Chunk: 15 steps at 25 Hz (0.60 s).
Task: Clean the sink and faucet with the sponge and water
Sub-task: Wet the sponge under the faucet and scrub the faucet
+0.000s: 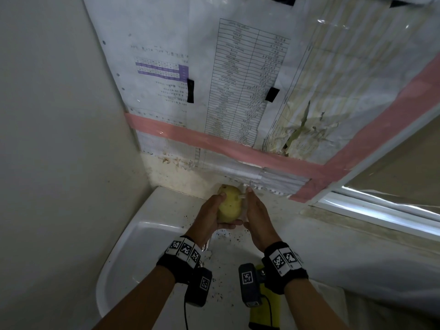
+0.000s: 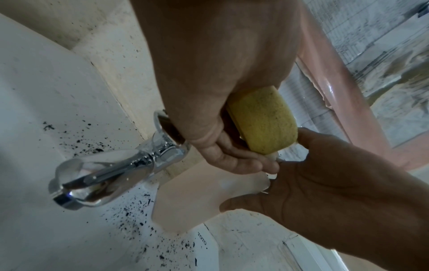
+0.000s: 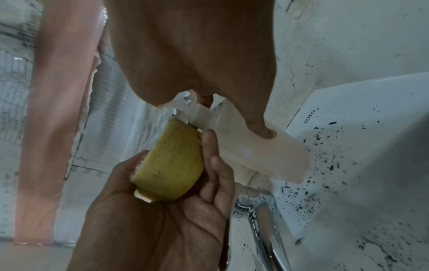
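Head view is showing my left hand (image 1: 215, 211) holding the yellow sponge (image 1: 229, 204) with curled fingers (image 3: 214, 165) just above the faucet (image 2: 111, 176), while my right hand (image 1: 258, 216) is pinching a white plastic piece (image 3: 255, 154) beside it, over the speckled sink (image 1: 142, 236).

Yellow sponge (image 1: 229, 206), rounded and flecked with dark grime, held above back edge of sink. White sink (image 1: 133, 234), marked TOTO, scattered with black specks near its rim. Chrome faucet (image 2: 111, 174), shiny, spout reaching out over basin, just below sponge.
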Each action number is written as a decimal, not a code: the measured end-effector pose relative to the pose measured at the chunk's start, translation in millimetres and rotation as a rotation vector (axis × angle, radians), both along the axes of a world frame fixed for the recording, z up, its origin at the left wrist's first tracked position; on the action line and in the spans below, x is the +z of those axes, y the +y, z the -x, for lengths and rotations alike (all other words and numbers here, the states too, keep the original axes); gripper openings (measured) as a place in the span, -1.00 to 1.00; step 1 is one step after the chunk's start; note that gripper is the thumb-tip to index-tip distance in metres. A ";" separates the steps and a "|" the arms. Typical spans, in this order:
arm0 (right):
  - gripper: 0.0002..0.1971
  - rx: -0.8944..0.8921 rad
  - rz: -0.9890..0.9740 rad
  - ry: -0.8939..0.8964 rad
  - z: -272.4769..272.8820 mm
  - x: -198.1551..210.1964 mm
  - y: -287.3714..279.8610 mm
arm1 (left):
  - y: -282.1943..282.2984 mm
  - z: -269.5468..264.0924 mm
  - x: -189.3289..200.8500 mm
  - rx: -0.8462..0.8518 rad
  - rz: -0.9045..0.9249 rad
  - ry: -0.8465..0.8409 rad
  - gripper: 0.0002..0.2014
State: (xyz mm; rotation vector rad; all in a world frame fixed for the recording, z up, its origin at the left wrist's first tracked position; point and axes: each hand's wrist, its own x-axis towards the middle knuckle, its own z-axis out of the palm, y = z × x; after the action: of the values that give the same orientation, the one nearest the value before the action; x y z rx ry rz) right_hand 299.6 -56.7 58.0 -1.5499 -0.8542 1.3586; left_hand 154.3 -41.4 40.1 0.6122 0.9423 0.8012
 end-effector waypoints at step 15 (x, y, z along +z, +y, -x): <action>-0.37 0.027 0.000 -0.047 -2.6 2.6 1.9 | -1.6 0.2 1.8 -0.012 -0.037 0.009 -0.47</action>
State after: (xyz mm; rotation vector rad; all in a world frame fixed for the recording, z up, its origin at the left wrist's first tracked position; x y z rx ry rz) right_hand 302.3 -54.8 60.6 -1.5804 -0.9072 1.3464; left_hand 154.1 -43.0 41.9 0.6537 0.9331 0.8071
